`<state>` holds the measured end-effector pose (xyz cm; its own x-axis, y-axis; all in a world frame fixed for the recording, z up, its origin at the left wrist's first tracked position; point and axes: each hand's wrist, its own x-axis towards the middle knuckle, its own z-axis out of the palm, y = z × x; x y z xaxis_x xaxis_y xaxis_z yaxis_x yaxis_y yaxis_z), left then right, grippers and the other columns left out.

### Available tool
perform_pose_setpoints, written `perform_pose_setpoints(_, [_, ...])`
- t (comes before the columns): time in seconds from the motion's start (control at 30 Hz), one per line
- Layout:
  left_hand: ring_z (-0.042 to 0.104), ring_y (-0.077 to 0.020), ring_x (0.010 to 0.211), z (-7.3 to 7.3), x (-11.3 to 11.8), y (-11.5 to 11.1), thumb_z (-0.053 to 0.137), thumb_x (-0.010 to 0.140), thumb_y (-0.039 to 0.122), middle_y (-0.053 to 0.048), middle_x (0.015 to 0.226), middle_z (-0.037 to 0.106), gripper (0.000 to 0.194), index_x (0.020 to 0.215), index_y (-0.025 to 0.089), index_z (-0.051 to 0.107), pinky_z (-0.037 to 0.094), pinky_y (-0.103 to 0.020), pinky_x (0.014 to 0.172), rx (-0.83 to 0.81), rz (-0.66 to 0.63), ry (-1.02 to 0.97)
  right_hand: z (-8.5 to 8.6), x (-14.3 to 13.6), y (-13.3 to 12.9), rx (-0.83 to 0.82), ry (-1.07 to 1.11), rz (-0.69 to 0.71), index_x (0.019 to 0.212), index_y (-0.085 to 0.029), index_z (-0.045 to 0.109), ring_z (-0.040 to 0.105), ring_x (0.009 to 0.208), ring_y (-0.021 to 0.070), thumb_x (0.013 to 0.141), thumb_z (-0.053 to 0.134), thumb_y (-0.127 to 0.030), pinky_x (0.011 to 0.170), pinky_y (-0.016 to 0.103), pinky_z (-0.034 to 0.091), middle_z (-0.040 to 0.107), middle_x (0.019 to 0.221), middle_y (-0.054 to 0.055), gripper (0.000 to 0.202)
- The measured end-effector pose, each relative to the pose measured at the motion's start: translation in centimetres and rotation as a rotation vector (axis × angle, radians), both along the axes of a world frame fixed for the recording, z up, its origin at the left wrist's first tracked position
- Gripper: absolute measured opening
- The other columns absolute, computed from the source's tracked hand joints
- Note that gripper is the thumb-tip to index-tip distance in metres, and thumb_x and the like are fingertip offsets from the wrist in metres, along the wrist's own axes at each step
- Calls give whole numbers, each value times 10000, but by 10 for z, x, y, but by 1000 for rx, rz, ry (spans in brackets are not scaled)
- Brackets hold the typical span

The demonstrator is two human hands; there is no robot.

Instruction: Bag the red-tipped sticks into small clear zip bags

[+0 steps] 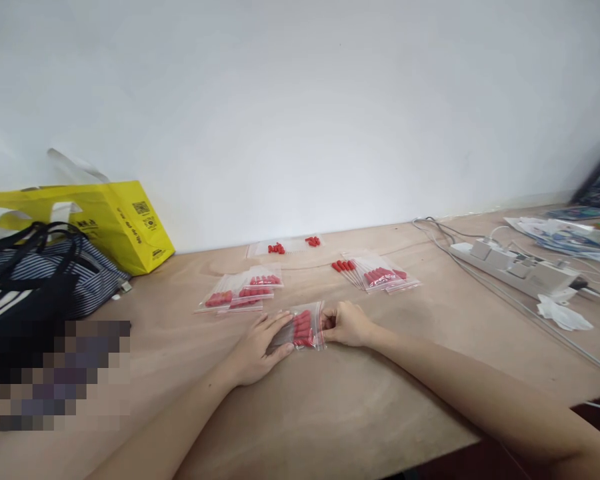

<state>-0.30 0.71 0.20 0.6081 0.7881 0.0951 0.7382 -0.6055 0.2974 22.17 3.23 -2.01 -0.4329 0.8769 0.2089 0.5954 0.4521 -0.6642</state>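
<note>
So both hands are on one small clear zip bag point(304, 327) stuffed with red capped bits, lying flat on the plywood table point(380, 413) near the middle. The left hand point(261, 347) is spread open, palm down, fingers pressing the left part of the bag flat against the table. The right hand point(347, 324) is curled up tight at the bag's right edge, fingertips pinching that end.

Just beyond the left hand there's a little pile of filled bags point(243, 291), overlapping each other. Further right, beyond the right hand, sits another stack of bags point(377, 273) with red-tipped pieces sticking out its left side. Way back by the wall lies a mostly empty bag point(285, 247) with a few loose red bits.

Far left: a yellow shopping bag point(125, 223) and a dark striped tote point(35, 280) in front of it. On the right, a white power strip point(517, 268) with cables, and some papers point(565, 235) beyond it.
</note>
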Motion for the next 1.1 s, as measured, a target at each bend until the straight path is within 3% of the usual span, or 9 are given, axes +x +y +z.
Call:
perform_pose_setpoints(0.17, [272,-214,1237,2,1,0,332,861,393,-38,1335,346,439,1272,239,319,216,-450,1014,-20,-24,9,-3,13,8,-100,167,132,653,-168,540,424,484,65,593,662,-364,451,180,319,495,553,-46,238])
perform_pose_setpoints(0.23, [265,-207,1241,2,3,4,337,863,378,-26,1332,352,425,1271,258,318,209,-448,1016,-6,-78,10,-3,27,13,-71,228,107,749,-170,519,425,509,71,624,639,-295,467,185,346,489,603,-40,214])
perform_pose_setpoints(0.3, [251,-205,1247,2,5,13,359,860,354,-14,1329,358,410,1262,281,329,197,-450,1018,26,-162,14,-2,42,15,0,208,70,857,-173,513,438,547,79,639,608,-216,488,194,366,502,687,-19,241])
perform_pose_setpoints(0.4, [235,-216,1252,0,11,33,387,851,323,-6,1320,372,373,1224,305,386,168,-470,1019,115,-252,39,1,58,14,60,99,139,921,-179,547,471,615,90,651,558,-150,539,212,394,520,834,22,272])
perform_pose_setpoints(0.53, [325,-232,1199,-7,18,50,406,838,273,-79,1250,444,304,1112,204,516,261,-438,991,331,-91,-57,1,56,9,116,36,162,892,-179,597,487,625,105,702,536,-211,565,225,402,535,773,23,202])
perform_pose_setpoints(0.63, [445,-207,1090,-10,15,42,412,831,257,-94,1131,523,274,1053,167,545,360,-373,937,365,-71,-167,-4,44,6,264,1,119,886,-181,605,499,632,115,756,491,-235,572,229,385,553,734,31,181])
perform_pose_setpoints(0.77, [528,-182,974,-10,6,23,462,807,291,-64,1061,564,258,1036,205,545,448,-328,838,321,-161,-191,-9,34,8,612,-197,107,854,-196,617,493,636,124,817,415,-222,630,268,327,569,675,34,207])
perform_pose_setpoints(0.87, [567,-169,901,-11,4,19,445,820,288,-53,993,601,222,982,210,576,478,-312,788,378,-171,-170,-9,34,14,844,-341,143,807,-179,611,463,618,121,850,354,-192,640,288,290,555,633,39,261])
perform_pose_setpoints(1.1, [603,-163,788,-20,10,34,351,862,209,-56,884,646,268,899,180,615,507,-288,698,628,-267,10,-8,38,27,1066,-514,243,708,-170,579,399,599,123,858,303,-127,659,304,276,535,616,32,317])
